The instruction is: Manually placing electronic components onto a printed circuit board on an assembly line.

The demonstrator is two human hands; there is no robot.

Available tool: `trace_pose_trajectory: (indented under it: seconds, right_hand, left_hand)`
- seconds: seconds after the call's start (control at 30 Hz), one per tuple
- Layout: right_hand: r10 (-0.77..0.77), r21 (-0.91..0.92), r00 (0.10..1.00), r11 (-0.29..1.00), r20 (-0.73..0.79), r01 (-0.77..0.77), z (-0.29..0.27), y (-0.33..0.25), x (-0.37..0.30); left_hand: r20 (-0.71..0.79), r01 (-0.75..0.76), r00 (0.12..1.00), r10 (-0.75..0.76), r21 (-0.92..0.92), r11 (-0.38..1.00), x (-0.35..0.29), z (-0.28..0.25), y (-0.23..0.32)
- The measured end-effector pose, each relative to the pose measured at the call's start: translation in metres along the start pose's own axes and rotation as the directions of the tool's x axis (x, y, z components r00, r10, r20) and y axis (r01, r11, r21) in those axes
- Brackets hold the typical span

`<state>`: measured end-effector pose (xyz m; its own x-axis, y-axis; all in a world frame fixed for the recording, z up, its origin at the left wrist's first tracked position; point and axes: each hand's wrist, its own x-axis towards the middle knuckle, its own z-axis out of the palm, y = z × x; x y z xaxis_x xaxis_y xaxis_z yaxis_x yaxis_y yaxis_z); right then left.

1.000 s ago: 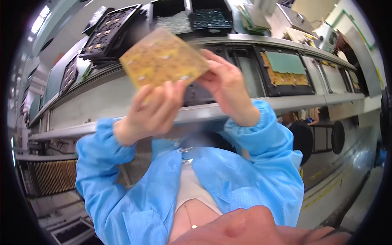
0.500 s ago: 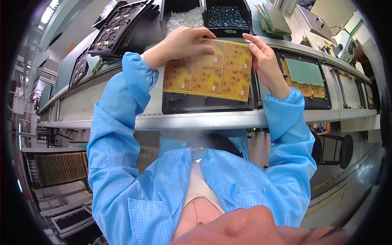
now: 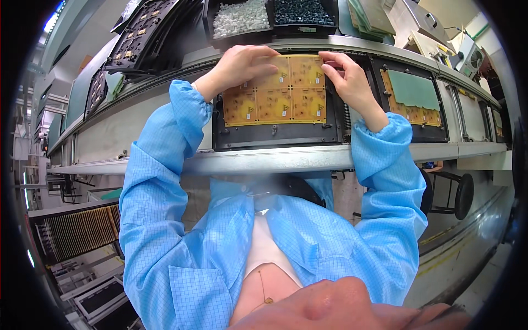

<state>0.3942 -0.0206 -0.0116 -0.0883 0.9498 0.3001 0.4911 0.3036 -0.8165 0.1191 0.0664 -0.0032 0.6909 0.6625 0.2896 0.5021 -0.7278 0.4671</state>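
Note:
A yellow circuit board panel (image 3: 274, 102), divided into several sections, lies over a black carrier frame (image 3: 253, 137) on the conveyor before me. My left hand (image 3: 242, 67) is at the panel's far left edge, its thumb above the board and its fingers along the far side. My right hand (image 3: 350, 80) holds the far right corner between thumb and fingers. Whether the panel rests fully flat in the frame is hard to tell. My left hand hides its far left section.
Beyond the conveyor stand black bins, one with white parts (image 3: 241, 20) and one with dark parts (image 3: 303, 12). Black carriers (image 3: 144, 36) are stacked at far left. On the right, another carrier (image 3: 434, 133) holds a yellow board under a green sheet (image 3: 413, 91). The conveyor's metal rail (image 3: 269, 161) runs nearest me.
The panel has gone from tilted above the carrier frame to lying level over it, squared with its edges. Both hands have moved with it and remain at its far edge.

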Motion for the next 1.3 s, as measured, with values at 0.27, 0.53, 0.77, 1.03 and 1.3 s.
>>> trace_pose_trajectory:
  seconds: [0.27, 0.53, 0.77, 1.03, 1.3]
  right_hand:
    - [-0.19, -0.361, 0.975, 0.907, 0.117, 0.22, 0.0, -0.013, -0.034]
    - [-0.214, -0.503, 0.94, 0.801, 0.266, 0.325, 0.002, -0.028, -0.062]
    - [-0.202, -0.543, 0.914, 0.751, 0.353, 0.376, -0.007, -0.026, -0.069]
    - [-0.135, -0.458, 0.823, 0.776, 0.552, 0.435, -0.044, -0.035, -0.081]
    - [-0.196, -0.459, 0.561, 0.394, 0.805, 0.796, -0.046, -0.035, -0.066]
  left_hand:
    - [-0.048, -0.138, 0.987, 0.154, 0.24, 0.961, -0.011, 0.01, -0.005]
    - [-0.15, -0.156, 0.961, 0.231, 0.393, 0.906, -0.065, -0.009, 0.013]
    - [-0.077, -0.17, 0.974, 0.211, 0.367, 0.915, -0.122, 0.005, 0.015]
    - [0.168, -0.341, 0.938, 0.304, 0.28, 0.897, -0.139, -0.022, 0.024]
    - [0.475, -0.827, 0.543, 0.693, 0.445, 0.343, -0.102, -0.037, 0.038]
